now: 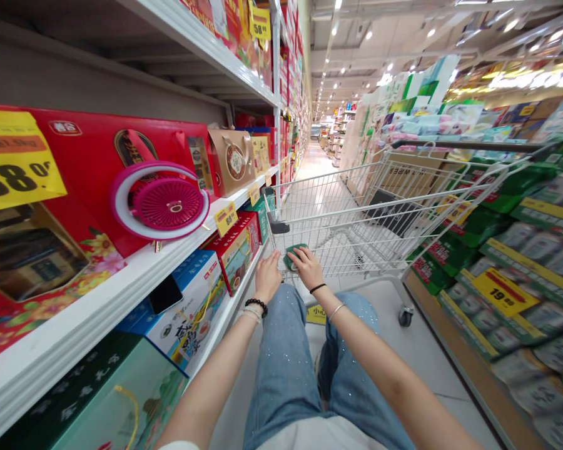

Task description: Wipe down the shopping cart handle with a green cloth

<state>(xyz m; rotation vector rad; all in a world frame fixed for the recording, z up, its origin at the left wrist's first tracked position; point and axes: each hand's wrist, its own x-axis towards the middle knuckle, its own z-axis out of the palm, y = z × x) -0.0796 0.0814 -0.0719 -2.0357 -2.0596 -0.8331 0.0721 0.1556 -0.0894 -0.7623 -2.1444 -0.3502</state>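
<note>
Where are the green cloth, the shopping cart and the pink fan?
Green cloth (pixel 289 260): head view, on its uncovered part.
Shopping cart (pixel 356 210): head view, on the wire side of its basket.
Pink fan (pixel 167 205): head view, on its round grille.

Reads "88" in bold black on the large yellow price tag (pixel 19 162), far left of the fingers (pixel 304 255); "58" with smaller digits on the yellow upper-shelf tag (pixel 261 23), well above them; "19" with smaller digits on the yellow price sign (pixel 505 292), far right; "小心" on the yellow sign (pixel 316 314) below; seemingly "WIBES" on the cardboard box (pixel 406 174), up and right.
</note>
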